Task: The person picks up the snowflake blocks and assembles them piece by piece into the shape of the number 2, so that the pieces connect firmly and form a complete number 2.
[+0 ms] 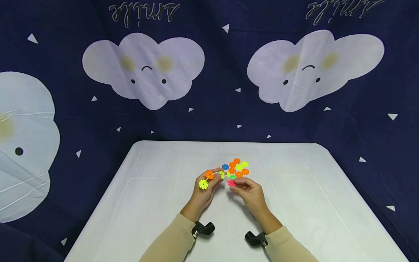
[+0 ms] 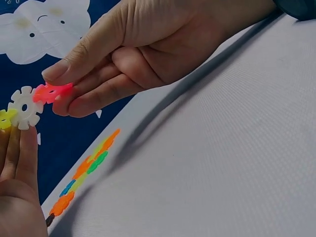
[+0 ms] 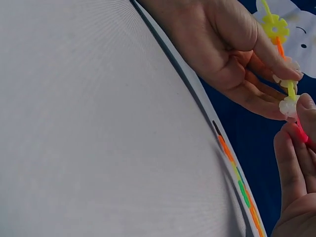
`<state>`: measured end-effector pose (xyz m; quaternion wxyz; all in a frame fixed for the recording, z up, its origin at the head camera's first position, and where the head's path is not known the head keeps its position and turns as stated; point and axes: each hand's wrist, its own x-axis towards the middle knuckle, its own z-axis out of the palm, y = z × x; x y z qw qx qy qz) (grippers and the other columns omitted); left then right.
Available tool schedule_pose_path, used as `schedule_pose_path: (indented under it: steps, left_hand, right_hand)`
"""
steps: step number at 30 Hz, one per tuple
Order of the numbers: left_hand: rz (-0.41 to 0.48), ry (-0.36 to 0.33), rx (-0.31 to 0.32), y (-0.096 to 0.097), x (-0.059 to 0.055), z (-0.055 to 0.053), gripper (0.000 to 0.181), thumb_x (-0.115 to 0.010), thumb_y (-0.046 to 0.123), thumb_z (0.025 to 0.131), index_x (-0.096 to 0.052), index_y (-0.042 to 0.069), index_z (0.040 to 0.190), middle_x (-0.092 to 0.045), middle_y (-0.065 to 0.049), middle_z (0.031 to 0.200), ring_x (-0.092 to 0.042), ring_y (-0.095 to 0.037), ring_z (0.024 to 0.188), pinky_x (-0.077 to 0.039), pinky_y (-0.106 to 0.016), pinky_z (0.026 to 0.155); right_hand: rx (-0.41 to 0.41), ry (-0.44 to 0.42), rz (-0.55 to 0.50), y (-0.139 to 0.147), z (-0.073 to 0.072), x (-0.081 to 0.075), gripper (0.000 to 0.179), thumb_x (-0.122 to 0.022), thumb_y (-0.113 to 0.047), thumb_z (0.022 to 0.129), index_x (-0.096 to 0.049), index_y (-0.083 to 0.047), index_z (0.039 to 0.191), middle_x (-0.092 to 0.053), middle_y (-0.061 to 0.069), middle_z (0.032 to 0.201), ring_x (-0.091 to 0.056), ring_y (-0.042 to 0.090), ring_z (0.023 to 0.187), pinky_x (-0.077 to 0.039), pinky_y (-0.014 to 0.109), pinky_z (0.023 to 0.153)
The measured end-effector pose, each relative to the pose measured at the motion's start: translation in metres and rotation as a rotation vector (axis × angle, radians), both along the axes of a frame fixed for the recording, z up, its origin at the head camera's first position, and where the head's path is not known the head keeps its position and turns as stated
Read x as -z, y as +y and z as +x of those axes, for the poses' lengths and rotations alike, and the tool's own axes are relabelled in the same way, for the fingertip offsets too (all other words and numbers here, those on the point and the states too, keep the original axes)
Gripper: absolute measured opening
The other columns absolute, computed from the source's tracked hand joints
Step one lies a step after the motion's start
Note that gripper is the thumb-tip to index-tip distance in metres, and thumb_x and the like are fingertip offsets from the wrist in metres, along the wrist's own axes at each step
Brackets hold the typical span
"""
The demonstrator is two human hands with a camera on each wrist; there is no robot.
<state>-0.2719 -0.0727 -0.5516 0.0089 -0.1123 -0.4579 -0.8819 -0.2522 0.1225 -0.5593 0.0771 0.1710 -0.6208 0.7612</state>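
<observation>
My left hand [image 1: 204, 194] holds a chain of notched plastic snowflake discs over the table. A yellow disc [image 1: 203, 184] and an orange disc [image 1: 210, 175] hang at its near end. In the right wrist view, the left thumb and fingers pinch a whitish disc partway along. My right hand [image 1: 253, 194] pinches a pink disc [image 2: 51, 92] between thumb and fingertips. That pink disc meets a white disc [image 2: 24, 107] at the chain's far end, their edges overlapping. A yellow disc [image 2: 6, 118] sits on the white one's other side.
Loose discs lie on the white table [image 1: 157, 203] just beyond the hands: several orange discs [image 1: 237, 161], yellow discs [image 1: 244, 164], a blue disc [image 1: 225, 167] and a green disc [image 1: 232, 177]. A dark blue cloth [image 1: 222, 120] with printed clouds hangs behind the table.
</observation>
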Motion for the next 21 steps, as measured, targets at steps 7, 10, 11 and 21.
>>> schedule_pose_path:
  steps: [7, 10, 11, 21]
  left_hand:
    - [0.012, -0.001, 0.013, -0.0002, -0.0004, 0.0006, 0.023, -0.070, -0.006, 0.098, -0.066, -0.014, 0.120, -0.054, -0.037, 0.140, -0.068, -0.025, 0.115, -0.054, -0.037, 0.098]
    - [0.018, -0.040, 0.030, -0.0010, -0.0027, 0.0012, 0.016, -0.071, -0.007, 0.097, -0.070, -0.005, 0.113, -0.056, -0.035, 0.140, -0.069, -0.024, 0.114, -0.055, -0.036, 0.097]
    - [0.018, -0.054, 0.035, -0.0015, -0.0035, 0.0014, 0.015, -0.072, -0.007, 0.097, -0.071, -0.003, 0.112, -0.057, -0.033, 0.139, -0.069, -0.024, 0.113, -0.055, -0.036, 0.097]
    - [0.038, -0.091, 0.092, -0.0073, -0.0055, 0.0007, 0.015, -0.074, -0.007, 0.095, -0.073, 0.001, 0.107, -0.071, -0.015, 0.119, -0.071, -0.023, 0.105, -0.057, -0.034, 0.093]
  right_hand:
    - [0.031, 0.068, 0.004, -0.0012, 0.0018, -0.0003, 0.029, -0.079, 0.022, 0.081, -0.070, 0.020, 0.108, -0.067, 0.034, 0.107, -0.075, 0.020, 0.093, -0.061, 0.035, 0.081]
    - [0.047, 0.075, 0.015, -0.0009, 0.0028, -0.0014, 0.028, -0.080, 0.022, 0.080, -0.071, 0.019, 0.106, -0.067, 0.035, 0.107, -0.075, 0.019, 0.093, -0.060, 0.034, 0.081]
    - [0.052, 0.070, 0.017, -0.0008, 0.0032, -0.0020, 0.028, -0.081, 0.021, 0.080, -0.072, 0.018, 0.106, -0.067, 0.035, 0.107, -0.075, 0.019, 0.093, -0.060, 0.034, 0.081]
    - [0.059, 0.031, 0.031, 0.0002, 0.0045, -0.0025, 0.026, -0.083, 0.018, 0.079, -0.073, 0.017, 0.103, -0.071, 0.030, 0.107, -0.074, 0.019, 0.091, -0.061, 0.034, 0.080]
